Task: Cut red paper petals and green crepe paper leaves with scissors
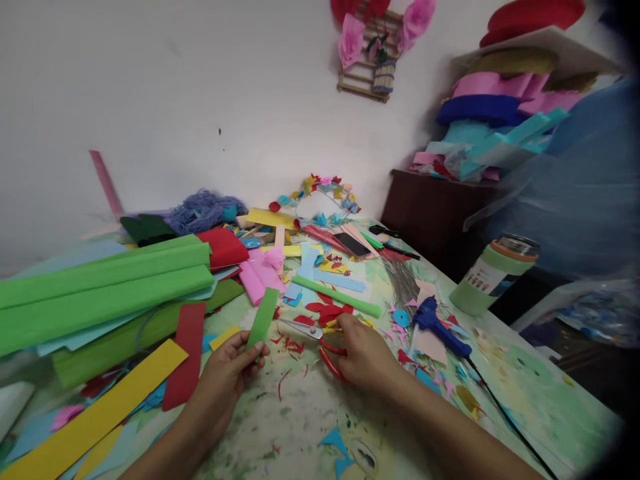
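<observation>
My left hand (233, 367) pinches a short green paper strip (263, 317) between thumb and fingers, the strip standing up and leaning slightly right. My right hand (367, 350) is closed at the red handles of a pair of scissors (320, 337). Their metal blades point left toward the green strip, a small gap apart from it. Just beyond the scissors lie red paper petals (327, 311), and thin red scraps (293, 345) are scattered on the table between my hands.
Rolls of green crepe paper (105, 283) and a long yellow strip (105, 407) cover the left side. On the right are a blue glue gun (440, 327) with its cord and a green bottle (493, 277). A phone (353, 245) and a flower-trimmed ring (320, 193) sit farther back.
</observation>
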`<state>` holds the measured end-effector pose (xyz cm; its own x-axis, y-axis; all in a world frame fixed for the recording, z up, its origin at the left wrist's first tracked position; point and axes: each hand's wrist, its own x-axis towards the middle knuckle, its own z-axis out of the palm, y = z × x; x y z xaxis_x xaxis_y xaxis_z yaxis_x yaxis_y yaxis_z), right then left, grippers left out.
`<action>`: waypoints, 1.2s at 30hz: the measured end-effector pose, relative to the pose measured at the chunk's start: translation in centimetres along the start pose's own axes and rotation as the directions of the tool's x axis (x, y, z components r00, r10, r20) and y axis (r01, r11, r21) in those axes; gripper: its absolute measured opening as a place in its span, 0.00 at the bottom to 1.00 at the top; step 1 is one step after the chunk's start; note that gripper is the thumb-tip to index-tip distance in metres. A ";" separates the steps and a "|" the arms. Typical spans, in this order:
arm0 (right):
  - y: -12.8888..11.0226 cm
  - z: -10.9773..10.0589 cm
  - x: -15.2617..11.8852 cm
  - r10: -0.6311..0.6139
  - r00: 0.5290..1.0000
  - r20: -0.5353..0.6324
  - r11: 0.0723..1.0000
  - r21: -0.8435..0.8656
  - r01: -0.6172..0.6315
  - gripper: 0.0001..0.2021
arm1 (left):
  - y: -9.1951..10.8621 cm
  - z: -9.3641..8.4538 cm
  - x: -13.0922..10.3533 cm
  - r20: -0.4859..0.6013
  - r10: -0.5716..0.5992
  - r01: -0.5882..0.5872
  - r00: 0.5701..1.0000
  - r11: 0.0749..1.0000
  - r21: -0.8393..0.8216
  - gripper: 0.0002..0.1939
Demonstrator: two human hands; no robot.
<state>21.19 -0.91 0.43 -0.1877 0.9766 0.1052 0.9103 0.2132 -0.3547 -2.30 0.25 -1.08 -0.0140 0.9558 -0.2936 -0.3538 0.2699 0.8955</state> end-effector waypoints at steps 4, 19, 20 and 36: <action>0.2 0.0 -0.1 0.019 1.000 -0.021 0.985 0.173 -0.015 0.29 | -0.1 -0.1 0.1 0.008 0.012 -0.012 1.000 1.000 -0.012 0.16; -1.6 -0.1 -1.4 -0.244 0.970 -0.025 0.970 0.004 0.244 0.27 | -0.1 0.1 -0.3 -0.010 0.002 -0.001 1.000 1.000 0.031 0.14; -1.6 -0.2 -1.5 -0.246 0.969 -0.017 0.969 -0.004 0.246 0.28 | -0.1 0.1 -0.4 0.002 0.004 -0.004 1.000 0.999 0.040 0.15; -1.4 -0.4 -1.4 -0.217 0.976 0.032 0.976 -0.009 0.218 0.29 | 0.4 0.2 -0.8 -0.064 0.091 -0.093 0.994 0.995 -0.030 0.14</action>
<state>20.29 -2.60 1.12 -0.3928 0.9074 0.1496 0.8510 0.4203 -0.3149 -2.19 -0.40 -0.44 -0.1058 0.9671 -0.2315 -0.3790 0.1760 0.9085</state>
